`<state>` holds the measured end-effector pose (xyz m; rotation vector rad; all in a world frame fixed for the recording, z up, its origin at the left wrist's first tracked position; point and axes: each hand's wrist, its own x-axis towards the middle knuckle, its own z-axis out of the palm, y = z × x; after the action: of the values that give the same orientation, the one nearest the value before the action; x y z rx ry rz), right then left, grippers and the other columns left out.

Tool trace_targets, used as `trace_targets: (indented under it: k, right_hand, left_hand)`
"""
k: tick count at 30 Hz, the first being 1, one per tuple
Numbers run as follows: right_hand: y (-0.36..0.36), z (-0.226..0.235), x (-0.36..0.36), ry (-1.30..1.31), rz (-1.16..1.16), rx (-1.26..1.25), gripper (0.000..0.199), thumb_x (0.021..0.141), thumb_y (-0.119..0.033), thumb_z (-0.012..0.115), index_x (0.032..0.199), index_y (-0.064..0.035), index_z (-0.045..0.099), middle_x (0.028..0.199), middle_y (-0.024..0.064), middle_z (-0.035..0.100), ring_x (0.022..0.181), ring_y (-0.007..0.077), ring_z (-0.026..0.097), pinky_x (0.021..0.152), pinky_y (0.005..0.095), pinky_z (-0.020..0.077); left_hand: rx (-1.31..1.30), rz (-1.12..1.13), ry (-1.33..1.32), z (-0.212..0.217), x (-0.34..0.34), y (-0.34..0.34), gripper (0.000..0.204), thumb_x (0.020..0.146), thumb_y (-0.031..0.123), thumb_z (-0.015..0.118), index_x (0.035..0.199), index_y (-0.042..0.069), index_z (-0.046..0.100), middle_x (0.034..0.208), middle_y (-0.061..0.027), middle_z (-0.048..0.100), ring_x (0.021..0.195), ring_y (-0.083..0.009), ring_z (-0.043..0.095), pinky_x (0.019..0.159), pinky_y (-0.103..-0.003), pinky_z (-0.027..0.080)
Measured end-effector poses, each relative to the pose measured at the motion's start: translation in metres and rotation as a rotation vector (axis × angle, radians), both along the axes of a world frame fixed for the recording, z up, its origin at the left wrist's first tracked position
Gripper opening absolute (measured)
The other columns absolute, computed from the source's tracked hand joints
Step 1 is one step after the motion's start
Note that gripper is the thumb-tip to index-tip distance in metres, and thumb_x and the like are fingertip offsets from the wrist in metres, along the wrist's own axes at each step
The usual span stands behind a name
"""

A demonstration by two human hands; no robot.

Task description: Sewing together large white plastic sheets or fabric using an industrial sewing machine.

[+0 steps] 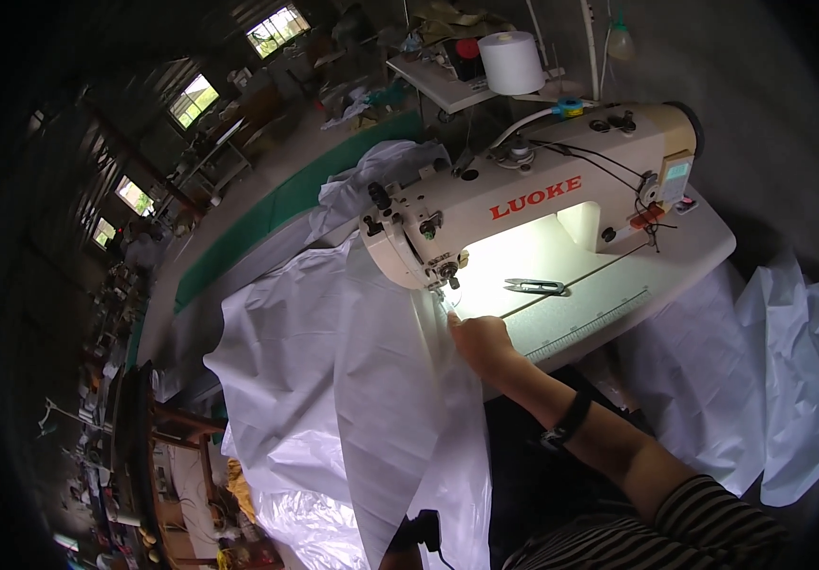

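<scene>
Pointing one finger at the white sheet (381,361) below the machine head (402,242), the right hand (482,344) is otherwise curled; whether it pinches, I cannot tell. The left hand is out of sight, its state unclear. The sheet drapes in creased folds, glossy lower down; slim snips (535,287) lie on the smooth bed (647,271).

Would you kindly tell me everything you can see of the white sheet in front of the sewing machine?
The white sheet is broad, plain and thin-looking, perhaps coated fabric or plastic, with a shine strongest low in the view. It lies loosely draped, with creases and a long fold line, spreading from the needle end of the sewing machine down past the picture's lower edge. The right hand reaches its upper right edge, fingers apparently touching it. Any stitching is too small to make out.
</scene>
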<state>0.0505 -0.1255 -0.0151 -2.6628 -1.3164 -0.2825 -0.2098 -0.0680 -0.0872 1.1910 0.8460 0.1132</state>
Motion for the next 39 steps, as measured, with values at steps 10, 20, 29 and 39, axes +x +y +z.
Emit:
trace_targets:
  k: [10, 20, 29, 39]
  right_hand:
    - [-0.029, 0.022, -0.007, 0.229, 0.096, 0.191, 0.025, 0.095, -0.016, 0.051, 0.115, -0.0029, 0.060, 0.070, 0.0105, 0.068, 0.059, 0.0247, 0.067, 0.052, 0.0383, 0.0512]
    - [-0.049, -0.021, -0.079, 0.864, 0.608, -0.112, 0.031, 0.094, -0.020, 0.049, 0.117, -0.0008, 0.057, 0.105, 0.0259, 0.064, 0.100, 0.0419, 0.062, 0.086, 0.0469, 0.0498]
    - [0.076, -0.089, -0.159, 0.925, 0.972, 0.216, 0.037, 0.097, -0.022, 0.049, 0.124, 0.0025, 0.053, 0.113, 0.0219, 0.064, 0.100, 0.0351, 0.064, 0.087, 0.0440, 0.0507]
    - [0.112, -0.004, -0.074, 1.443, 0.772, 0.311, 0.042, 0.100, -0.023, 0.048, 0.132, 0.0032, 0.047, 0.123, 0.0194, 0.061, 0.106, 0.0301, 0.063, 0.089, 0.0400, 0.0514]
  left_hand:
    - [1.546, -0.261, 0.310, 0.059, 0.012, -0.091, 0.082, 0.074, 0.027, 0.076, 0.141, 0.000, 0.036, 0.143, -0.0222, 0.042, 0.131, -0.0393, 0.042, 0.110, -0.051, 0.030]
    - [0.518, 0.453, 0.162, 0.072, -0.103, -0.024, 0.043, 0.091, 0.019, 0.058, 0.123, -0.010, 0.057, 0.115, -0.0150, 0.064, 0.105, -0.0219, 0.059, 0.093, -0.032, 0.045]
    - [0.867, -0.338, -0.301, 0.228, -0.032, -0.023, 0.029, 0.073, -0.004, 0.064, 0.101, 0.000, 0.060, 0.094, -0.0168, 0.066, 0.074, -0.0298, 0.065, 0.067, -0.034, 0.050]
    - [1.475, -0.582, -0.097, 0.281, -0.026, 0.051, 0.061, 0.068, 0.001, 0.069, 0.128, 0.010, 0.059, 0.081, -0.0109, 0.062, 0.062, -0.0309, 0.060, 0.056, -0.041, 0.050]
